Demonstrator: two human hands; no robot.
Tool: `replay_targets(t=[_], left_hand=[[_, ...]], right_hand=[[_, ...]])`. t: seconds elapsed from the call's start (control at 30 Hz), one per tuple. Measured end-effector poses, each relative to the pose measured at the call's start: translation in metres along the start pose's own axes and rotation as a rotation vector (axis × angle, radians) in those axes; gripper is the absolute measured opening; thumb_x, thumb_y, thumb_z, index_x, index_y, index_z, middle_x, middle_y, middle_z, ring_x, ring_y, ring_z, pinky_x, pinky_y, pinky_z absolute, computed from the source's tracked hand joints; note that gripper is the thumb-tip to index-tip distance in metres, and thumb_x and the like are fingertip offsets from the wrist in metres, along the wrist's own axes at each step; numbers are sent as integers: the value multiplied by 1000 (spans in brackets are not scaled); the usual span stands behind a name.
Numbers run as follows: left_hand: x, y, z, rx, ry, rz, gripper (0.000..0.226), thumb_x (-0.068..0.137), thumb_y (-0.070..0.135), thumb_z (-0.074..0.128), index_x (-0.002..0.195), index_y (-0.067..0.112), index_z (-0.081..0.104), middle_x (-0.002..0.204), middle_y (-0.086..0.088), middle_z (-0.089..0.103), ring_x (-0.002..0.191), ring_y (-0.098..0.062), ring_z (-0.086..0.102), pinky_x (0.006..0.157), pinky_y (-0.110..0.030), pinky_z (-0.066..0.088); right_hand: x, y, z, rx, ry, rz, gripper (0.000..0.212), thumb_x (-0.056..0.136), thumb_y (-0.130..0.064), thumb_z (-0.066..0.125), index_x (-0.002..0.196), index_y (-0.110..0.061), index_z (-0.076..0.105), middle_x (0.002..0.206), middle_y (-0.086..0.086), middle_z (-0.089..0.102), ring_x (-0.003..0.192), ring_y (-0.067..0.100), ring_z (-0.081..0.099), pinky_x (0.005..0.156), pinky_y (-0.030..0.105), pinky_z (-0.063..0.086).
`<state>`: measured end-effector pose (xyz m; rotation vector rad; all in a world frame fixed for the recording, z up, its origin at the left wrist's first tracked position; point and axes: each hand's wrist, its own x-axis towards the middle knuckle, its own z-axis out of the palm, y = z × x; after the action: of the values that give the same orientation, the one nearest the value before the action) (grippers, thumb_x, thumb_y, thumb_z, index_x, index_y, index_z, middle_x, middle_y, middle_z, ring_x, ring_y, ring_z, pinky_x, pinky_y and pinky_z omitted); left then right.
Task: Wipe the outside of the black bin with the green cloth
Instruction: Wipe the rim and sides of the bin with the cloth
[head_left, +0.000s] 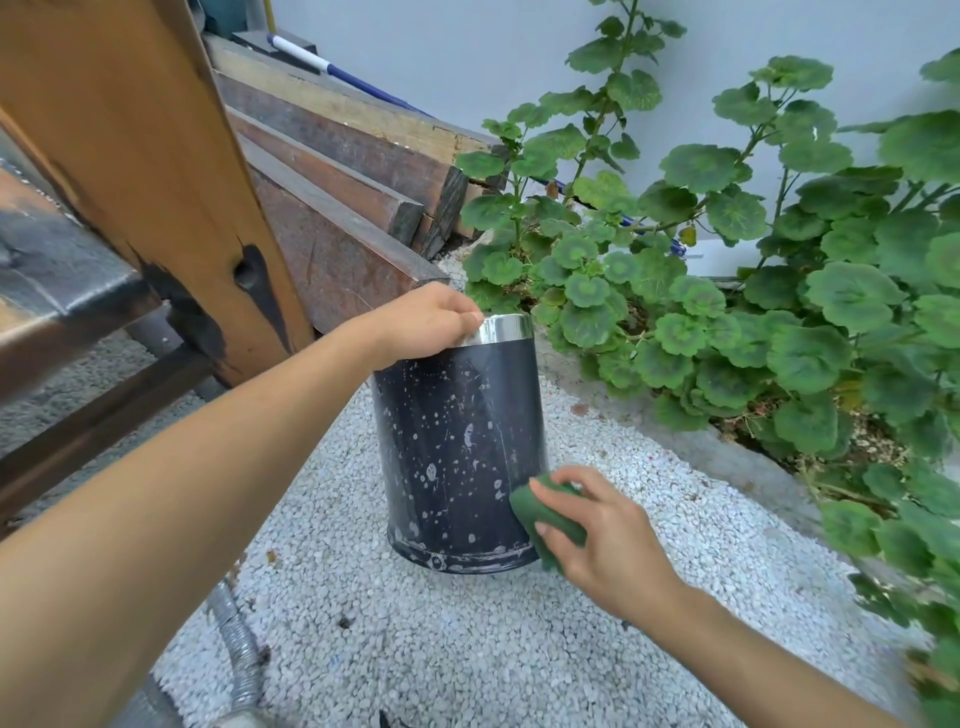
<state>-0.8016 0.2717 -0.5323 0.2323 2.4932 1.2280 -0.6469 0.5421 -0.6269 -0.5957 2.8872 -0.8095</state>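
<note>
The black bin (457, 447) stands upright on white gravel, its side speckled with pale spots and its top ringed by a shiny metal rim (506, 328). My left hand (421, 325) grips that rim at its left side, fingers curled over the edge. My right hand (605, 530) holds the folded green cloth (540, 512) and presses it against the bin's lower right side, near the base. The bin's far side and inside are hidden.
Stacked wooden planks (337, 171) and a slanted wooden board (145, 171) stand behind and left of the bin. Leafy green plants (727, 291) fill a bed to the right. A grey corrugated hose (236, 644) lies on the gravel (467, 649) at lower left.
</note>
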Motion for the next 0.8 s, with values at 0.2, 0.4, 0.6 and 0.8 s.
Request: replay_targets(t=[0.2, 0.4, 0.6, 0.8], left_hand=[[5, 1, 1, 74, 34, 4, 42, 106, 30, 50, 65, 19, 46, 68, -2, 44, 62, -18, 38, 67, -33, 31], [7, -7, -2, 170, 97, 13, 33, 105, 31, 46, 80, 12, 57, 77, 2, 56, 75, -18, 49, 72, -33, 37], [4, -9, -2, -10, 99, -61, 42, 106, 44, 40, 116, 19, 73, 121, -5, 72, 119, -25, 64, 112, -44, 42], [0, -7, -5, -19, 123, -134, 74, 103, 66, 16, 113, 23, 76, 130, -7, 68, 123, -24, 59, 107, -42, 40]], right_hand=[[-43, 19, 17, 75, -145, 79, 48, 92, -29, 75, 138, -30, 64, 127, -32, 45, 103, -11, 55, 92, -1, 40], [-8, 3, -7, 111, 2, 108, 46, 91, -28, 74, 136, -31, 63, 126, -24, 54, 108, -9, 52, 93, 11, 49], [86, -55, -53, 23, 350, -16, 42, 89, -25, 74, 131, -21, 69, 125, -3, 66, 104, 10, 60, 96, 26, 48], [146, -100, -63, -200, 318, -28, 34, 90, -29, 68, 123, -23, 73, 117, 4, 61, 101, 32, 64, 85, 42, 56]])
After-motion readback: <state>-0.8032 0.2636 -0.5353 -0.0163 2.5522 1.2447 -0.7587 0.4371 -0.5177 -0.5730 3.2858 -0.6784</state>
